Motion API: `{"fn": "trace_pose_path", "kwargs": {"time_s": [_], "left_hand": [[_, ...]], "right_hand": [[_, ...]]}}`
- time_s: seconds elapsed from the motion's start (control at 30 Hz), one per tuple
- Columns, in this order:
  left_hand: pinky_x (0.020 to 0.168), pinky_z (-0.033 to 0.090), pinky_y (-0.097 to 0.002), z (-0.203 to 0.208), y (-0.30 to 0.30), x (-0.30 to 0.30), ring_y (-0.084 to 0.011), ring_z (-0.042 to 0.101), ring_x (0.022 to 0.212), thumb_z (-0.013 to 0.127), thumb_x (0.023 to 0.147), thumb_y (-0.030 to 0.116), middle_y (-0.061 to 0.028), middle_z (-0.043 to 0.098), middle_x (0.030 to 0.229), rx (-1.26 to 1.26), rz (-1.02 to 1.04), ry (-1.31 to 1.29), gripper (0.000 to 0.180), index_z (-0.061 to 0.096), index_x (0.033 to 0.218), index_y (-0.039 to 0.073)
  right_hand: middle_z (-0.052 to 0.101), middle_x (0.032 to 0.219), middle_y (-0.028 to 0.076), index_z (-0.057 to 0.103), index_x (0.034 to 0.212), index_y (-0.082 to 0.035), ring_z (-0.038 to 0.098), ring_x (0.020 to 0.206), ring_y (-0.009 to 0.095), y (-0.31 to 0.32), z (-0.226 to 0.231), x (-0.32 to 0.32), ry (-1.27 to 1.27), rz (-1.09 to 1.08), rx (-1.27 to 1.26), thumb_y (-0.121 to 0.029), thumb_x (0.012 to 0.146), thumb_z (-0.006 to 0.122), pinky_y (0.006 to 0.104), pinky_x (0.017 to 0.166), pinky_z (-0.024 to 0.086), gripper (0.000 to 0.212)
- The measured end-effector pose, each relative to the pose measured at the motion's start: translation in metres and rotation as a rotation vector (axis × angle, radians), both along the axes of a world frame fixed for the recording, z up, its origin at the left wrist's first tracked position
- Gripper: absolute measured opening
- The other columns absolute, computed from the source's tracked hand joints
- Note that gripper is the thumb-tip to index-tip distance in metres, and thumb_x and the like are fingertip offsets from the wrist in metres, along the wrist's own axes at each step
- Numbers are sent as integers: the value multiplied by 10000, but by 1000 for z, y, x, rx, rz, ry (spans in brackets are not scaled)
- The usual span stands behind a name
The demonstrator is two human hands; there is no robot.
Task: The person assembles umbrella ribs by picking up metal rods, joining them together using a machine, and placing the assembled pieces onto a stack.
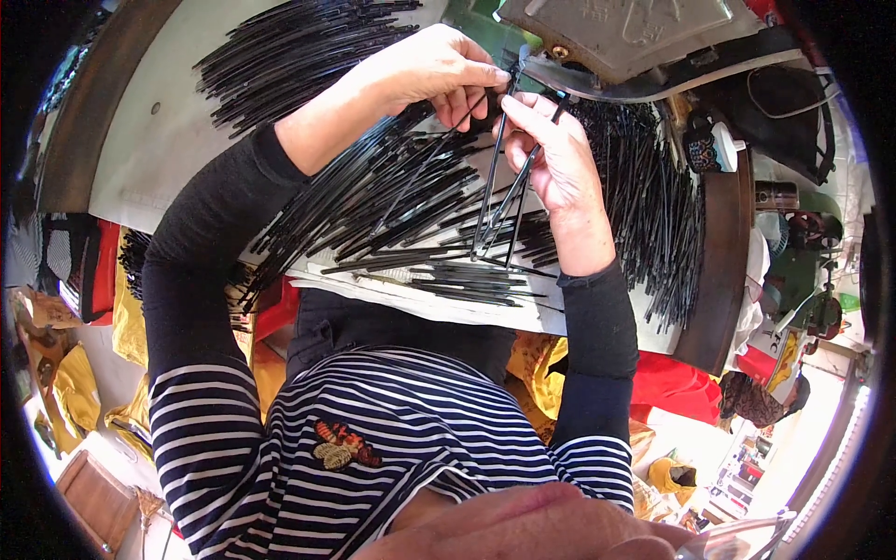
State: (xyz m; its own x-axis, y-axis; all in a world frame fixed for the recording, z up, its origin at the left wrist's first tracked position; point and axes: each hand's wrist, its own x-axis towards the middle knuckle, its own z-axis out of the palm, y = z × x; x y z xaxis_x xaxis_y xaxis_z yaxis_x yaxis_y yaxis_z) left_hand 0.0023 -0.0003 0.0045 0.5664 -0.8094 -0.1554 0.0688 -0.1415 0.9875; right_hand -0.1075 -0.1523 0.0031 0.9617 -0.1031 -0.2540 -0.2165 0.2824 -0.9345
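Both hands were raised over the far-centre of the surface (140, 159), a pale sheet-covered top w/ a curved dark rim. The left hand (434, 65) sat far and slightly left; its fingers (467, 101) were curled together, pinched on the top end of thin black strips (499, 177). The right hand (551, 154) was just beside it on the right, nearly touching, w/ fingers closed around the same small bunch of strips, thumb lying along them. The held strips hung down toward the near side, fanning a bit, their lower tips just above the loose ones on the surface.

A big heap of black strips (392, 201) covered the surface's middle, lying mostly left-to-right at a slant. A second pile (289, 47) lay at the far left, apart from the heap. More strips (644, 205) spread on the right, pointing near-far, some overhanging the near edge.

A grey metal machine part (621, 33) stood at the far right, just beyond the hands. The person wore a striped top (401, 420) w/ black sleeves (597, 327). Yellow cloth (131, 317) lay low on the left, below the surface.
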Motion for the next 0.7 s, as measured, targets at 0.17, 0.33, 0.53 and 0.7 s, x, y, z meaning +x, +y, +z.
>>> {"fn": "trace_pose_path", "kwargs": {"time_s": [0.17,0.33,0.53,0.7], "left_hand": [[359,407,-200,4,0,-3,-110,539,405,602,845,274,-66,568,590,-19,21,-20,287,598,844,-13],[365,411,-198,5,4,-5,-110,549,418,599,848,294,-63,571,594,-50,3,-40,301,596,813,-5],[370,414,-194,0,4,-6,-113,558,423,593,853,311,-59,569,587,-65,9,-7,320,583,778,0],[368,411,-195,1,5,-8,-114,556,420,586,858,312,-55,563,570,-56,37,-41,330,572,744,2]], "right_hand": [[609,712,65,586,908,-14,510,505,78,1,2,-1,-32,13,6,-143,808,642,177,453,387,173],[611,707,58,590,893,-21,505,492,74,2,4,-2,-36,13,-32,-152,812,639,169,441,377,162],[613,698,50,590,888,-23,504,480,70,3,1,-1,-41,11,-105,-165,810,639,164,418,359,170],[617,695,48,594,884,-26,504,474,65,2,-2,2,-51,11,-201,-205,803,644,164,401,340,203]]}}
